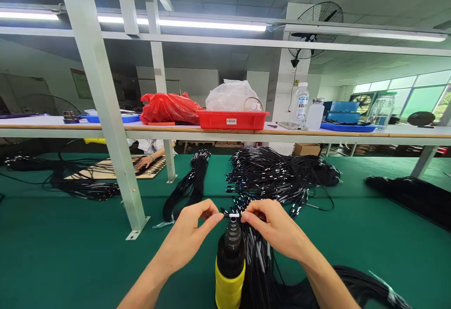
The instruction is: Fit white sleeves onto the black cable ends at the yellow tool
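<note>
Between my two hands runs a thin black cable [227, 215] with a short white sleeve [234, 215] on it. My left hand [192, 231] pinches the cable left of the sleeve, thumb against forefinger. On the other side, my right hand [273, 227] is closed on it in the same way. Just under the sleeve points the metal nozzle of a yellow and black heat gun [230, 271], standing upright. A bundle of black cables [259, 248] with grey and white sleeves lies right behind and beside the gun.
A large pile of black cables [282, 170] spreads over the green mat [88, 248], with a tied bundle [190, 182] to its left. White posts [116, 112] carry a shelf with a red tray [232, 121]. Across the bench, another person's hand [144, 161] rests at a board.
</note>
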The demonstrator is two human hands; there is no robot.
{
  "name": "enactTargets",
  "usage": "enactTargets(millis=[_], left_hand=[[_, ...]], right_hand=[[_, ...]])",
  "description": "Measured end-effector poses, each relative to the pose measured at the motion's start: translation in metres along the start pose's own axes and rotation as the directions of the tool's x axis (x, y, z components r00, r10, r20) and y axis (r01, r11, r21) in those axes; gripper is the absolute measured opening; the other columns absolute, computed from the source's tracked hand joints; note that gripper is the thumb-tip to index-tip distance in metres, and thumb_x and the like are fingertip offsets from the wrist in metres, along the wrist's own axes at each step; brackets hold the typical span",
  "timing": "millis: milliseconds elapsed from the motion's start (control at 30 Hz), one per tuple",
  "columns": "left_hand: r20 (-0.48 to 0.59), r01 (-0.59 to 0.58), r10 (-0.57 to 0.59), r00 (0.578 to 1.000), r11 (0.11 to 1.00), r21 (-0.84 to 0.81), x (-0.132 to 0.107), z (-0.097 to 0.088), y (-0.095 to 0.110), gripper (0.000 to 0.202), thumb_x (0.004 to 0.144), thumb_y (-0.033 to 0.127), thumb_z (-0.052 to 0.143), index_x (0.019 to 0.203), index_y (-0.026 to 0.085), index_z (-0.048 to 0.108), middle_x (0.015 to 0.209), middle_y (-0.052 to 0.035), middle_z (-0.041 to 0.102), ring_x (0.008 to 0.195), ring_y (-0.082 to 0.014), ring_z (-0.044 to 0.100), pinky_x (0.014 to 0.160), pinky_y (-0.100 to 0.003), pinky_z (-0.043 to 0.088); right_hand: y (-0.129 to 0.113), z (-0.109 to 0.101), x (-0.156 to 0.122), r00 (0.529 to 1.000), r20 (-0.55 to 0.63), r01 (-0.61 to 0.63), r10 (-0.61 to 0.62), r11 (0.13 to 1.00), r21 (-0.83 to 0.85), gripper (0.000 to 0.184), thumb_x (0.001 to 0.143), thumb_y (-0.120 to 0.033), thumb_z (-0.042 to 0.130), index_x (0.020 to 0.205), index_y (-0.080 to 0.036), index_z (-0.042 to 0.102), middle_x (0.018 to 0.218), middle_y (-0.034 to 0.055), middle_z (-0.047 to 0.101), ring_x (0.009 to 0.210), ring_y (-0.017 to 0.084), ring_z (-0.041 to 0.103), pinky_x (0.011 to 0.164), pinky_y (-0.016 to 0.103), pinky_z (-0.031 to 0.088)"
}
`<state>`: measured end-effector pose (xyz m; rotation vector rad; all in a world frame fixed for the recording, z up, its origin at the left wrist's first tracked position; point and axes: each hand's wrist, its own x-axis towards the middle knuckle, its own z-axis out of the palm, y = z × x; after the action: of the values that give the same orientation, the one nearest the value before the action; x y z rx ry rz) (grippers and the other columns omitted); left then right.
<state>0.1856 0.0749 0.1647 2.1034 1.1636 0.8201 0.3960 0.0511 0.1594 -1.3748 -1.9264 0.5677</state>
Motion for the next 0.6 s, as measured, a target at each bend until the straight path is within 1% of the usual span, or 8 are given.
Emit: enactTargets(millis=[67, 133, 233, 333, 433, 600], left_hand=[[-0.004, -0.004, 0.004, 1.0, 1.0, -0.011, 0.0005, -0.0018, 0.0018, 0.032, 0.09, 0.047, 0.046, 0.074, 0.02, 0.052, 0.072, 0.0041, 0.048, 0.07, -0.0145, 0.042, 0.06, -0.024, 0.033], [0.0, 0.005, -0.005, 1.0, 1.0, -0.006, 0.0014, -0.0027, 0.0028, 0.034, 0.091, 0.048, 0.044, 0.075, 0.02, 0.052, 0.07, 0.0038, 0.048, 0.068, -0.0146, 0.042, 0.059, -0.024, 0.032], [0.01, 0.022, -0.022, 1.0, 0.999, 0.044, 0.0024, -0.0016, 0.0013, 0.045, 0.093, 0.053, 0.036, 0.068, 0.019, 0.052, 0.066, 0.0032, 0.049, 0.064, -0.0146, 0.044, 0.058, -0.025, 0.032], [0.011, 0.006, -0.007, 1.0, 0.997, 0.081, 0.003, 0.0008, -0.0019, 0.052, 0.095, 0.053, 0.03, 0.063, 0.019, 0.053, 0.063, 0.0026, 0.051, 0.063, -0.0149, 0.047, 0.061, -0.026, 0.032], [0.009, -0.014, 0.013, 1.0, 0.997, 0.08, 0.0033, 0.0015, -0.0015, 0.049, 0.095, 0.052, 0.031, 0.063, 0.019, 0.051, 0.062, 0.0031, 0.049, 0.063, -0.0147, 0.046, 0.061, -0.026, 0.032], [-0.008, -0.014, 0.015, 1.0, 0.998, 0.059, 0.0035, -0.0003, 0.0068, 0.04, 0.093, 0.047, 0.038, 0.066, 0.02, 0.05, 0.066, 0.003, 0.051, 0.065, -0.0149, 0.045, 0.059, -0.024, 0.033]], right_hand=[[-0.0019, -0.0023, -0.0014, 1.0, 0.007, 0.024, -0.024, 1.0, -0.009, 0.03, 0.092, -0.032, 0.047, 0.074, -0.018, 0.066, 0.063, -0.0023, 0.058, 0.058, 0.012, 0.043, 0.053, 0.024, 0.027], [-0.0032, -0.003, -0.0021, 0.999, -0.006, 0.043, -0.043, 0.999, 0.01, 0.029, 0.092, -0.031, 0.048, 0.074, -0.018, 0.067, 0.063, -0.0026, 0.058, 0.057, 0.011, 0.043, 0.053, 0.024, 0.028], [-0.004, -0.0017, -0.002, 0.997, -0.01, 0.072, -0.072, 0.997, 0.037, 0.029, 0.092, -0.031, 0.048, 0.072, -0.017, 0.065, 0.063, -0.0027, 0.058, 0.057, 0.011, 0.042, 0.053, 0.024, 0.028], [-0.0033, -0.0002, -0.0012, 0.997, -0.007, 0.074, -0.074, 0.996, 0.049, 0.029, 0.091, -0.031, 0.05, 0.07, -0.017, 0.064, 0.064, -0.0027, 0.058, 0.058, 0.011, 0.042, 0.054, 0.024, 0.029], [-0.0023, 0.0003, -0.0006, 0.998, -0.014, 0.058, -0.058, 0.997, 0.057, 0.028, 0.09, -0.031, 0.051, 0.07, -0.017, 0.064, 0.063, -0.0024, 0.058, 0.058, 0.011, 0.043, 0.054, 0.023, 0.029], [-0.0019, -0.0004, 0.0003, 0.999, -0.026, 0.034, -0.032, 0.996, 0.088, 0.025, 0.088, -0.03, 0.053, 0.07, -0.017, 0.064, 0.065, -0.0011, 0.061, 0.059, 0.012, 0.046, 0.054, 0.023, 0.033]])
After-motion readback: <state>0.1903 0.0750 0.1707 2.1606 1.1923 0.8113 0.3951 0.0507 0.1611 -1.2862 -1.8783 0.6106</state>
